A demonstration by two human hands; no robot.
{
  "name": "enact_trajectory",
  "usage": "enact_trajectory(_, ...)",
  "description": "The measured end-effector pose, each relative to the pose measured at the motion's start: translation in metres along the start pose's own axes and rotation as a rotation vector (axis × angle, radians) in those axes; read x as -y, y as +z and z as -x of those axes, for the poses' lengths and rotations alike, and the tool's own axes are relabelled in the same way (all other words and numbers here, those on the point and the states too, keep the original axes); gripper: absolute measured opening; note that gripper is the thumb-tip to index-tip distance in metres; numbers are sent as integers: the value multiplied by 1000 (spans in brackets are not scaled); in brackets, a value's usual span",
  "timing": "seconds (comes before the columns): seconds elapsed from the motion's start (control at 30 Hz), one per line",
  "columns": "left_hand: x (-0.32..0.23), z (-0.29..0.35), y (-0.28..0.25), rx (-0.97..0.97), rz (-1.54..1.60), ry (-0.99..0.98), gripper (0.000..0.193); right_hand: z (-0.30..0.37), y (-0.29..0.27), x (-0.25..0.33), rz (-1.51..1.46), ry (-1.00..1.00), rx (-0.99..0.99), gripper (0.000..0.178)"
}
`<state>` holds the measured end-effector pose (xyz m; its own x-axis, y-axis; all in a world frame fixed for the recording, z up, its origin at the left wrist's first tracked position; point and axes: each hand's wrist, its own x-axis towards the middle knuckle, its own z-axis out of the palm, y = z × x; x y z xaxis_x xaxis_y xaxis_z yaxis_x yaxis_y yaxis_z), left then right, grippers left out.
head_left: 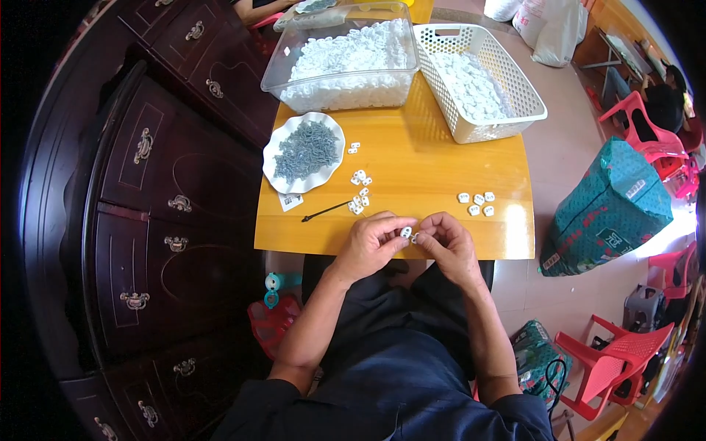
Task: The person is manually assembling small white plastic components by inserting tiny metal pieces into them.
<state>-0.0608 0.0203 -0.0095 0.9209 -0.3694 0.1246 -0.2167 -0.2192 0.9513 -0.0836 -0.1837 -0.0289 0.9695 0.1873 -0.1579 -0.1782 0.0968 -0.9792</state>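
Observation:
Over the table's near edge my two hands meet. My left hand (370, 243) pinches a small white oval plastic piece (406, 231) with dark openings between thumb and fingers. Right beside it, my right hand (450, 248) is closed on a tiny whitish piece (415, 238), too small and covered to name. Left of my hands lie a thin black stick-like tool (324, 212) and loose white pieces (358, 205) in small groups. Several white pieces (479, 199) sit to the right. A scalloped white plate (271, 163) holds a heap of small grey screw-like parts (307, 150).
At the back of the wooden table (412, 158) stand a clear plastic bin (265, 78) and a white perforated basket (531, 110), both holding many white pieces. Dark drawers (158, 169) rise at the left. A teal bag (610, 209) and red chairs (621, 349) stand at the right.

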Motion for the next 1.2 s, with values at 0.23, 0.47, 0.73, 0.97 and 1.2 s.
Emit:
enact_trajectory(0.23, 1, 0, 0, 34, -34, 18, 31, 0, 0, -1, 62, -33, 16, 12)
enact_trajectory(0.47, 8, 1, 1, 48, 34, -14, 30, -1, 10, -8, -38, -93, -48, 9)
enact_trajectory(0.73, 7, 1, -2, 81, 11, 4, 34, 0, 13, -3, -100, 8, -42, 9)
enact_trajectory(0.97, 1, 2, -2, 81, 94, -47, 49, 2, 13, -2, -130, 64, -7, 14)
enact_trajectory(1.2, -6, 4, -6, 109, 1, -50, 53, 4, 14, 1, -120, 88, 36, 16)
